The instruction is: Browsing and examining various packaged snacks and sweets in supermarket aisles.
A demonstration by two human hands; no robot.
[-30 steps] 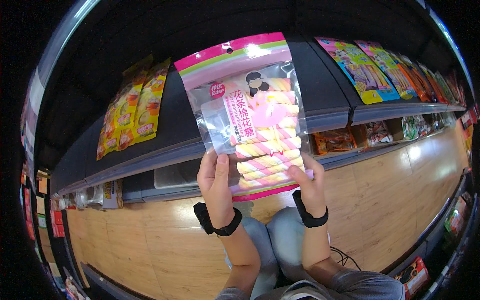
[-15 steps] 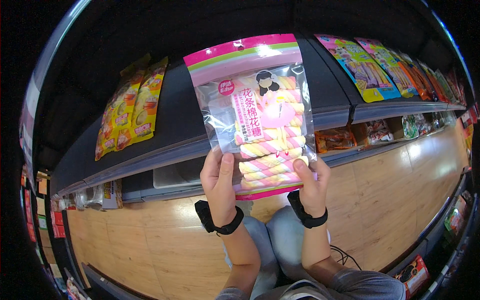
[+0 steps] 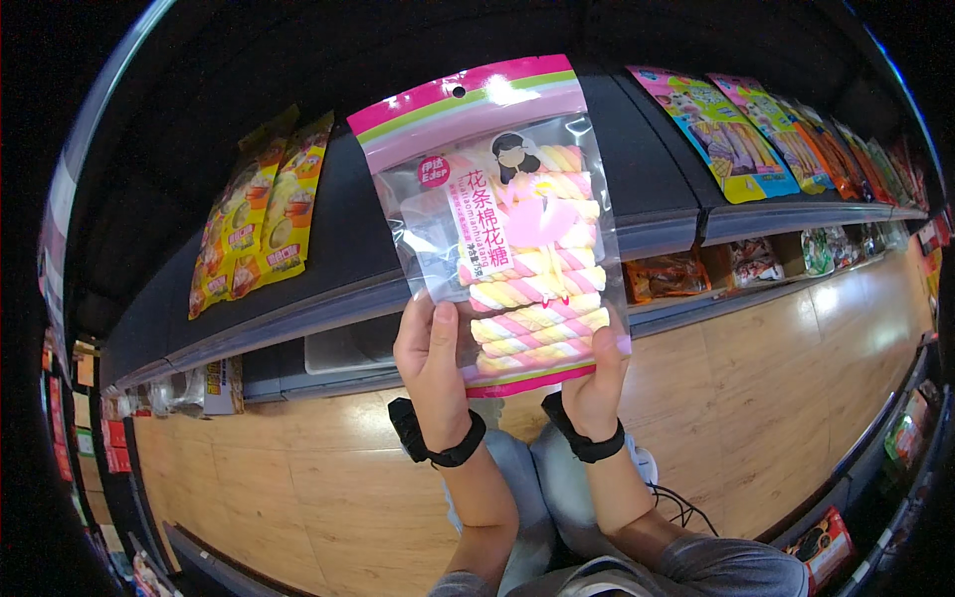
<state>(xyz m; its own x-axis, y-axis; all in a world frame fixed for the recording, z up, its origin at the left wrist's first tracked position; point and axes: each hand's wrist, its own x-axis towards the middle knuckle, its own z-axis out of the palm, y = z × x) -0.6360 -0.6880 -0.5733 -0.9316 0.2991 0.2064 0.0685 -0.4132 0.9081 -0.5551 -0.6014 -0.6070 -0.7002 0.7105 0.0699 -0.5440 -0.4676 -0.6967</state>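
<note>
Two hands grip one clear plastic bag of pink-and-yellow twisted marshmallows, held upright.
I see my left hand clamped on its lower left corner and my right hand on the lower right; the bag's pink top strip rises above both hands, before a dark shelf.

Both forearms are bare. A black band is worn on the wrist below the left hand, and a like black band is worn on the wrist below the right hand. Grey sleeves are seen at the near edge, pushed up toward the elbows. Light grey-blue trousers and a light shoe with dark laces are seen below.
</note>
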